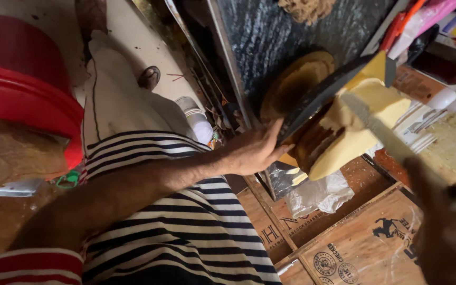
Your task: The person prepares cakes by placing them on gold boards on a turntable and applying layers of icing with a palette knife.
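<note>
The yellow block (357, 124), soft and pale like butter or dough, sits near the top right of the head view and serves as the landmark. Below it lie wooden crate panels (365, 245), brown, stamped with dark round seals and a small dark figure. Just under the block's lower end rests a crumpled clear plastic bag (320, 195), with a bit of silver foil (281, 179) to the bag's left. Above and right of the block stand pink, white and orange packages (439, 21), upright and crowded together. Far left of the block is a red bucket (25, 89).

The left hand (254, 150) reaches in from the left, fingers spread fairly wide, its fingertips against the edge of a dark tilted plate (320, 95) that presses on the block's upper left side. The right hand (447, 232), blurred at the lower right, has its grip closed round the handle of a long knife (378, 129) whose blade lies across the block.
</note>
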